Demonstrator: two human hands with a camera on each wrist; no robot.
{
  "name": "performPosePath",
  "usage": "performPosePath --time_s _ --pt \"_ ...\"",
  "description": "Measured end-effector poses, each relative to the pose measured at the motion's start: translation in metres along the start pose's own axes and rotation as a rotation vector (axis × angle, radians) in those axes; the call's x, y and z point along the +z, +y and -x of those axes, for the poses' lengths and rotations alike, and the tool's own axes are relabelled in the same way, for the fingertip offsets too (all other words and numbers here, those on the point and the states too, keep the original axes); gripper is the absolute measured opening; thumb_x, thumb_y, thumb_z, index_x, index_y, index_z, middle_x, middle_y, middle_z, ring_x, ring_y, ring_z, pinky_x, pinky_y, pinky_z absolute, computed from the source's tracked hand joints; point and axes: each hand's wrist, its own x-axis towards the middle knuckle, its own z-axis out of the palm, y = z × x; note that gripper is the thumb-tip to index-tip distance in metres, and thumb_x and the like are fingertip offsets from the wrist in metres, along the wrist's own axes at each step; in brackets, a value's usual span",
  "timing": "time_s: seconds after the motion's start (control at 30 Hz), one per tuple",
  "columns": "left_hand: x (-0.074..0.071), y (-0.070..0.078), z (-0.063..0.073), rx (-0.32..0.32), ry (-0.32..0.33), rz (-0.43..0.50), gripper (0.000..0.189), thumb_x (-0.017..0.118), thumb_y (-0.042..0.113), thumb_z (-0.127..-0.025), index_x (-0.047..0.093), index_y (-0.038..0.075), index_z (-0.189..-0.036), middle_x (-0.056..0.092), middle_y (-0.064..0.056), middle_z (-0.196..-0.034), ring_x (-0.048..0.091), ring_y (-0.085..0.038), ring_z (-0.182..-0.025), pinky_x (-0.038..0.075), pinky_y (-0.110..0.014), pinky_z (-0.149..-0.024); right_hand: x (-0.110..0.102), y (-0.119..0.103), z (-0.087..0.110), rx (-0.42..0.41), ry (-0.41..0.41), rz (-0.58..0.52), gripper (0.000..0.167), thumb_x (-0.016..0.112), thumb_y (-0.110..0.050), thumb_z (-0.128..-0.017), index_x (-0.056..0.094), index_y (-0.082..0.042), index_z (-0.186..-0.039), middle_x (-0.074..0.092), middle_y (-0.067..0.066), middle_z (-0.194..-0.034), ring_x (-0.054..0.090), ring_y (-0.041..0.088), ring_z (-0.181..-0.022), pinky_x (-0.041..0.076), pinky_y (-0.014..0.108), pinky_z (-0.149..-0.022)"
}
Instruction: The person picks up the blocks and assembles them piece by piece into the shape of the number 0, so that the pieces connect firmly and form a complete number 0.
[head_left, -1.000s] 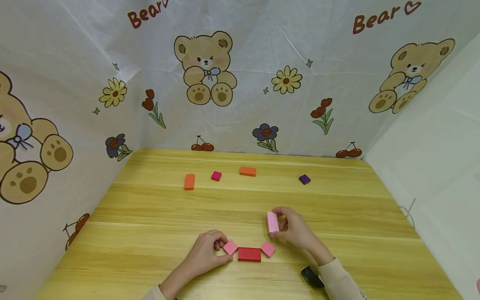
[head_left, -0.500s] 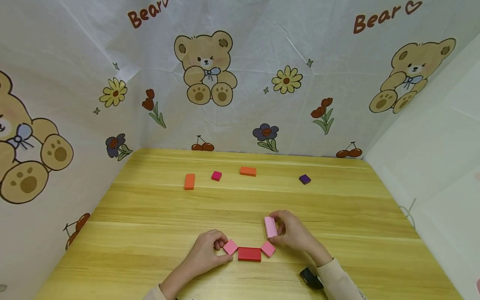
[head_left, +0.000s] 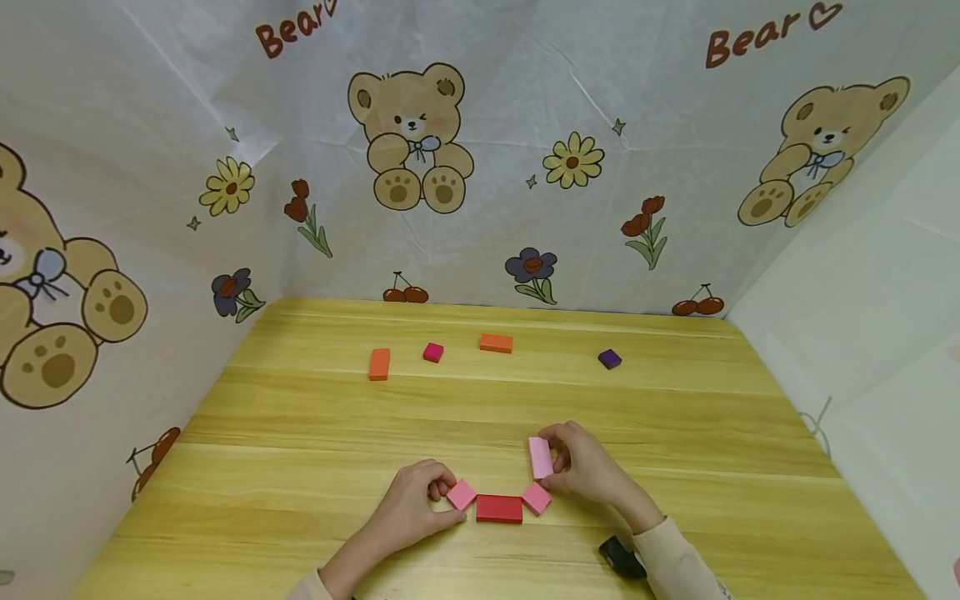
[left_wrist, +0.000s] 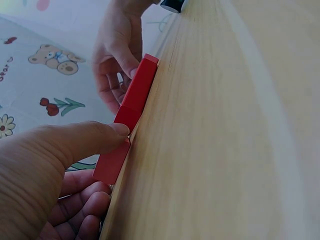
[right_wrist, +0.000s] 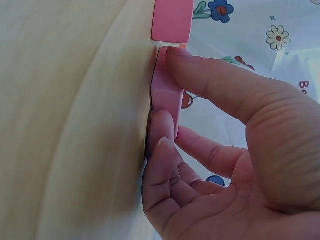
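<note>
A red rectangular block [head_left: 498, 509] lies near the front of the table, with a pink square block at each end, turned cornerwise. My left hand [head_left: 411, 500] pinches the left pink square block [head_left: 462, 495] between thumb and fingers; in the left wrist view this pink block [left_wrist: 111, 162] meets the red one at its end. My right hand [head_left: 587, 467] grips a light pink rectangular block [head_left: 540, 458] just behind the right pink square block [head_left: 536, 498]. In the right wrist view, a narrow gap shows between the gripped block [right_wrist: 167, 82] and the pink square [right_wrist: 172, 20].
Farther back on the wooden table [head_left: 315, 417] lie two orange blocks [head_left: 379, 364], a magenta block [head_left: 432, 352] and a purple block [head_left: 610, 359]. A black object [head_left: 622, 557] sits beside the right sleeve. A bear-print cloth [head_left: 465, 233] stands behind the table.
My right hand has brought the light pink block nearer and slightly left, to just behind the right pink square. The left hand has stayed in place.
</note>
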Motion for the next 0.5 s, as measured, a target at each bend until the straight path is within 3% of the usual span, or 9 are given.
performPosePath --time_s 0.5 --pt "0.0002 -0.0023 -0.0001 0.006 0.0 -0.003 0.029 0.088 0.02 -0.069 0.064 0.014 -0.084 0.053 0.009 -0.075 0.047 0.0 -0.068 0.045 -0.017 -0.062 -0.0073 0.0073 0.0013 -0.017 -0.083 -0.127 0.061 0.085 -0.011 -0.073 0.057 0.005 -0.124 0.057 0.015 -0.108 0.06 0.019 -0.081 0.052 0.02 -0.067"
